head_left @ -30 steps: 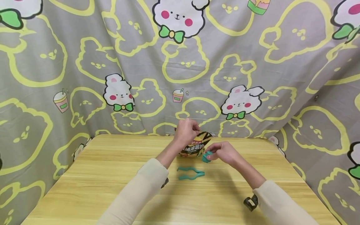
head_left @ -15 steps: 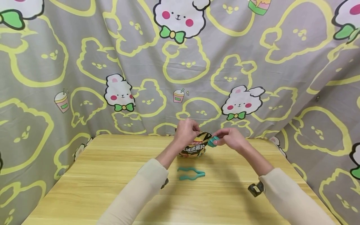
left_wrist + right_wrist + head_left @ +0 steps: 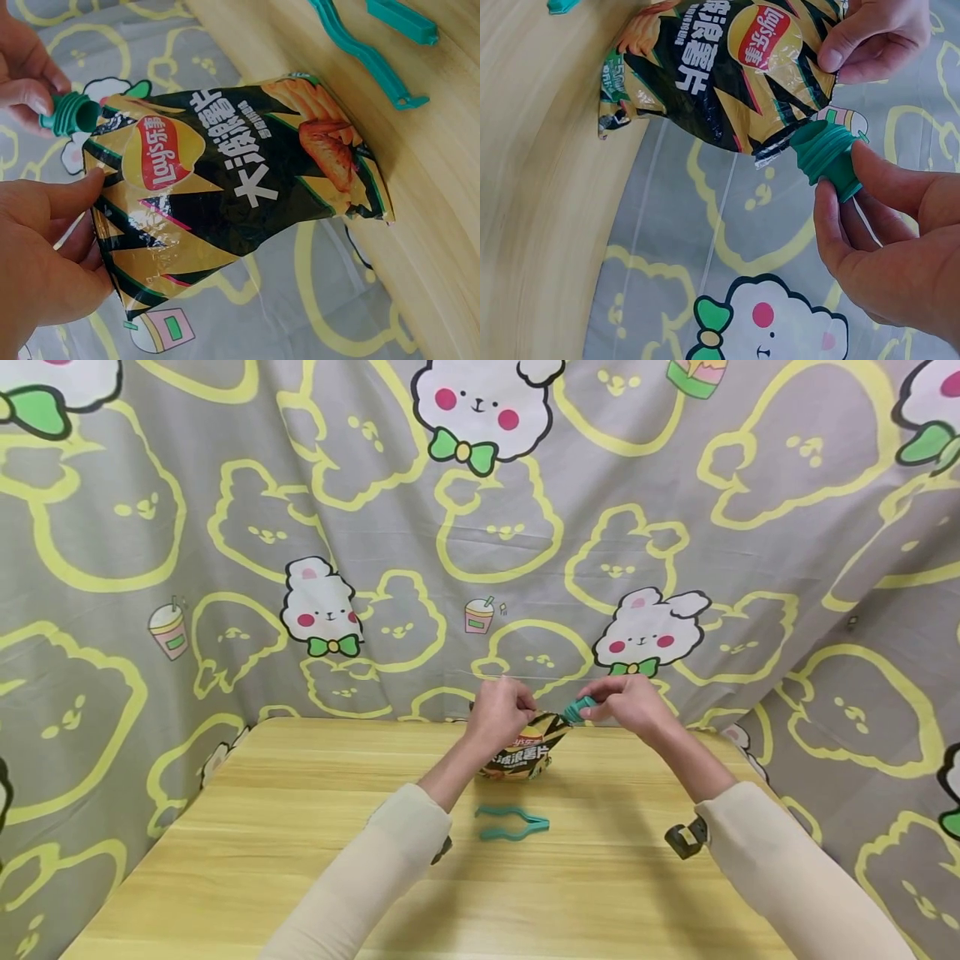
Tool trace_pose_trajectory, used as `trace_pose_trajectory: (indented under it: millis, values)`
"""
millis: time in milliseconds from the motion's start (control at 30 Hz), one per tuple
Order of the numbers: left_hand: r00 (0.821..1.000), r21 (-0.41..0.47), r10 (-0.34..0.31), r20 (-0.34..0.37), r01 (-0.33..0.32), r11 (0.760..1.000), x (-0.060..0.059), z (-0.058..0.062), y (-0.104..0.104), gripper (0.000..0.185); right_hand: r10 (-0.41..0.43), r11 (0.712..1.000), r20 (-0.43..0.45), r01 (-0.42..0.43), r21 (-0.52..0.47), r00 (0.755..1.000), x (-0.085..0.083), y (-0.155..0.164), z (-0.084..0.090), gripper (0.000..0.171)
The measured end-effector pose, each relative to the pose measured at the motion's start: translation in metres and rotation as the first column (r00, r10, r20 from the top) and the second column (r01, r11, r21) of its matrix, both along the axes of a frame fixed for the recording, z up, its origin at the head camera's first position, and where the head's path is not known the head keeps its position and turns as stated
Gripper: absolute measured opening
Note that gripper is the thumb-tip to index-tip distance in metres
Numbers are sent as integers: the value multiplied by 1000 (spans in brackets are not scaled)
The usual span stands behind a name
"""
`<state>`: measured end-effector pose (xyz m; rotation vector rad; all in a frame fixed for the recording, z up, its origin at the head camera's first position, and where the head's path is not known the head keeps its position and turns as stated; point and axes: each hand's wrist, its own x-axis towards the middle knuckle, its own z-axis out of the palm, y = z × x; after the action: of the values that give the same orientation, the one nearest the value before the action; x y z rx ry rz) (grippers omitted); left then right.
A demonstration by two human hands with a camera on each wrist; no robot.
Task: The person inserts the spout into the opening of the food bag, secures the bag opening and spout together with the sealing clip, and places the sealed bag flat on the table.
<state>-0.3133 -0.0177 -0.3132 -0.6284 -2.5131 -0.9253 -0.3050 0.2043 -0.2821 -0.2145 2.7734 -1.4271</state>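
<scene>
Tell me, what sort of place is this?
Probably an indoor corner set up for tabletop work: a cartoon-print curtain hangs behind and along both sides of a wooden table, with a chip bag near its far edge.

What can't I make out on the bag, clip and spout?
Head: upper left of the Lay's chip bag, mostly behind the left hand.
Left wrist: joined end of the teal clip, past the top edge.
Right wrist: part of the threaded teal spout, behind the right hand.
</scene>
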Motion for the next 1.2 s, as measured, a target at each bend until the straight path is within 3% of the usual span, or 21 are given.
trace_pose_trajectory:
  millis: [600, 1200]
  values:
    - [1000, 3, 6, 21, -6, 1000, 2, 1, 1, 6, 7, 998, 3, -7, 70, 1000, -11, 1, -11, 25]
    - [1000, 9, 1, 21, -1, 1000, 1, 1, 0, 6, 34, 999, -6, -34, 10, 999, -13, -2, -15, 23]
